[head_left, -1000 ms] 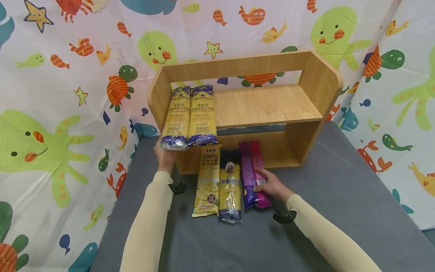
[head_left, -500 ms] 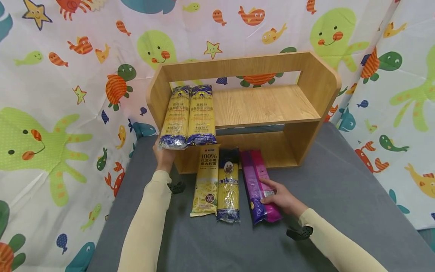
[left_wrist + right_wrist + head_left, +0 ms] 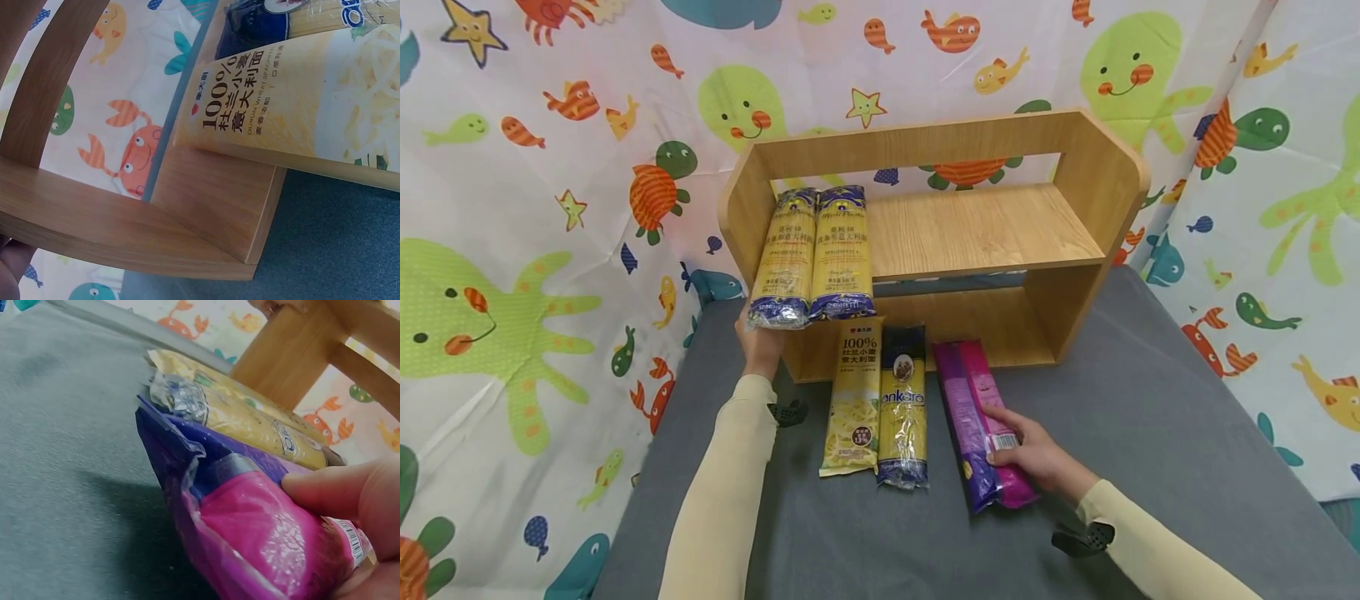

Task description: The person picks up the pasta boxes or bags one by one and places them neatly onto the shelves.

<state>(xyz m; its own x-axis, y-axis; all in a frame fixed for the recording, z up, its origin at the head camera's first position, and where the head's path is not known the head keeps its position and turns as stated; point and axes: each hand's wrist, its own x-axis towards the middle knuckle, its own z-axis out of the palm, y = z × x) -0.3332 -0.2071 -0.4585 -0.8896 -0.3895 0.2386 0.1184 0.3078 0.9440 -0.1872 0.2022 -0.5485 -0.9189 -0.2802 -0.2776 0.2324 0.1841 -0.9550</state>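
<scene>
My right hand (image 3: 1037, 454) grips the lower part of a purple and pink plastic packet (image 3: 973, 417), its thumb (image 3: 325, 490) on the top face. The packet slants on the grey cloth, its far end at the shelf's lower board. Left of it lie a yellow Ankara spaghetti packet (image 3: 902, 425) and a yellow "100%" pasta packet (image 3: 853, 408), side by side, far ends inside the lower compartment. My left hand (image 3: 762, 346) holds the left side panel of the wooden shelf (image 3: 988, 233); its fingertips (image 3: 275, 307) show over the panel's edge in the right wrist view.
Two yellow and blue spaghetti packets (image 3: 782, 258) lie side by side at the left of the upper board, ends over its front edge. Behind the shelf hangs a sea-animal print curtain (image 3: 625, 67). Grey cloth (image 3: 1165, 400) covers the table.
My right hand has pulled the purple and pink packet toward me and to the right, away from the Ankara packet, and it now slants. My left hand stays at the shelf's side panel.
</scene>
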